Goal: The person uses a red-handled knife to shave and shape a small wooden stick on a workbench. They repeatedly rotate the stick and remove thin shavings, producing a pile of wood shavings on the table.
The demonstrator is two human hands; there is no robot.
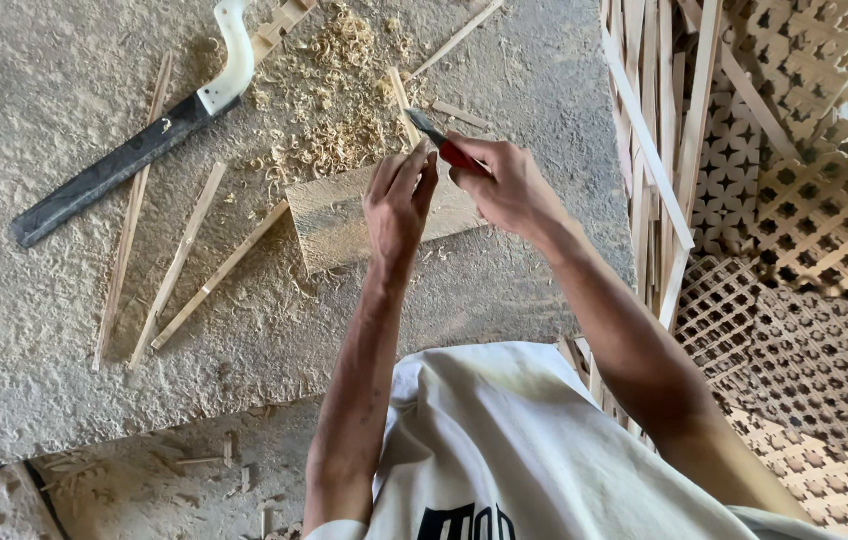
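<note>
- While both forearms reach up from the white shirt [504, 450] at the bottom edge, the two hands meet over the wooden block [344, 225], taken as landmark for all places below.
- Left hand [399, 200]: fingers curled shut above the block's middle, pinching the lower end of a thin bamboo strip [402, 100] that runs away past the block's far edge.
- Right hand [514, 185]: just right of the left, over the block's right end, closed around the red handle of a knife [444, 145]; the blade points toward the strip and seems to touch it.
- Block: lies flat on the rough grey worktop [44, 350].
- Left of the block: three loose strips [179, 260] lie slanted on the worktop.
- Beyond the block: a heap of pale shavings [329, 120].
- Far left beyond the block: a long dark machete [124, 160] with a white handle lies diagonally.
- Right of the block, off the worktop: upright slats [659, 150] and woven lattice panels [804, 300].
</note>
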